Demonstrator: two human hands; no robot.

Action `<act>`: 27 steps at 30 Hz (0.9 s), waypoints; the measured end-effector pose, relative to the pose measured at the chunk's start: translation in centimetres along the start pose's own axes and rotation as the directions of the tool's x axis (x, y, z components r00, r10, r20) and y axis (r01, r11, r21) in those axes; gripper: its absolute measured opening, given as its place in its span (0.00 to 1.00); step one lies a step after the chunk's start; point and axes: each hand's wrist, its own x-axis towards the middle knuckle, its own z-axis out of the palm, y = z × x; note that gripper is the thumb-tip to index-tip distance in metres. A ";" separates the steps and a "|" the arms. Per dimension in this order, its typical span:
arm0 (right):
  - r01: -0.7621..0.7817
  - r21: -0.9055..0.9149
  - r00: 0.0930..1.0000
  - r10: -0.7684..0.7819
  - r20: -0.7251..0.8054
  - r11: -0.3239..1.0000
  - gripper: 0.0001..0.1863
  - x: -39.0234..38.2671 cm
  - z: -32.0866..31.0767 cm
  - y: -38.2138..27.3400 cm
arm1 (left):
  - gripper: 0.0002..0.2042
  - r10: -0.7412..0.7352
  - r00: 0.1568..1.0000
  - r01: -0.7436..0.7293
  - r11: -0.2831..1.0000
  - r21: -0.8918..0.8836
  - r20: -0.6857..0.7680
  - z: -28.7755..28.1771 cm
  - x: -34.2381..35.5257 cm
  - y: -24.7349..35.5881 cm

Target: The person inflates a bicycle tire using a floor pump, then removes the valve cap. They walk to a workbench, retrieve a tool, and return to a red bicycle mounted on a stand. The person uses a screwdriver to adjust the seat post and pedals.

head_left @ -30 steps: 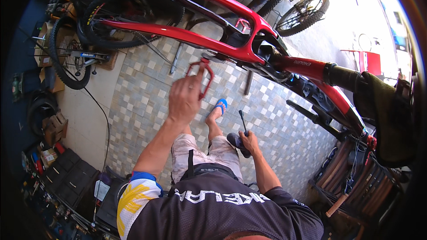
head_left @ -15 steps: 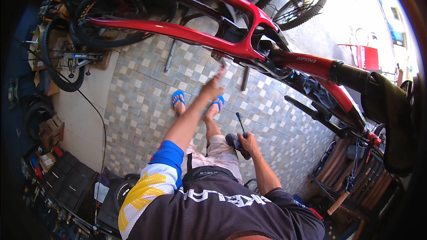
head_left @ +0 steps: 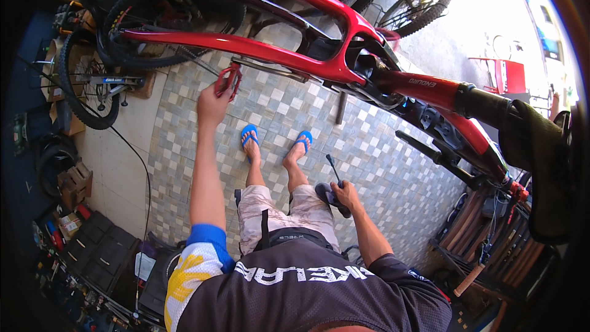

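Note:
My left hand point(head_left: 212, 106) reaches up to the left, its fingers closed around a red bicycle pedal point(head_left: 228, 82). The pedal sits at the end of a dark crank arm point(head_left: 270, 67), below the rear part of a glossy red bicycle frame point(head_left: 295, 58). Low on the right, beside my thigh, my right hand point(head_left: 348, 195) grips a dark tool point(head_left: 330, 198). A thin black rod with a thicker tip point(head_left: 329, 158) sticks up from it. Fingers hide part of this tool, and its exact kind cannot be made out.
A rear wheel point(head_left: 117, 43) and a loose wheel point(head_left: 66, 86) are at the left. Another bicycle point(head_left: 424, 6) stands at the far right. A hose-like black cable point(head_left: 141, 166) runs along the left floor. Dark cases point(head_left: 101, 243) lie lower left; a slatted rack point(head_left: 510, 240) stands lower right.
My left hand has swung left with the red pedal, turning the crank arm from under the frame's middle toward the rear wheel. My right hand and its tool have barely moved.

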 end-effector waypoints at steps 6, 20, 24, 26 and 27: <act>0.017 -0.039 1.000 -0.017 0.002 0.999 0.34 -0.4 -2.0 -3.6 | 0.26 -0.226 0.888 0.140 0.963 0.232 0.400 19.5 -0.8 -6.0; -0.046 -0.003 0.997 0.046 0.063 0.999 0.35 -0.1 -0.9 -3.3 | 0.14 -0.093 0.986 0.113 0.982 -0.150 0.136 -3.4 -2.7 6.2; -0.001 -0.028 0.999 0.002 0.038 1.000 0.35 0.4 -1.4 -3.3 | 0.17 -0.204 0.968 0.177 0.969 0.174 0.147 5.1 3.0 -7.8; 0.023 -0.074 0.999 -0.019 0.047 0.997 0.35 0.6 -2.8 -4.8 | 0.22 -0.306 0.933 0.229 0.910 0.346 0.188 12.4 2.0 -11.0; -0.022 -0.051 0.999 0.024 0.031 0.998 0.35 0.0 -2.2 -4.3 | 0.25 -0.318 0.877 0.199 0.923 0.331 0.360 16.0 1.0 -7.4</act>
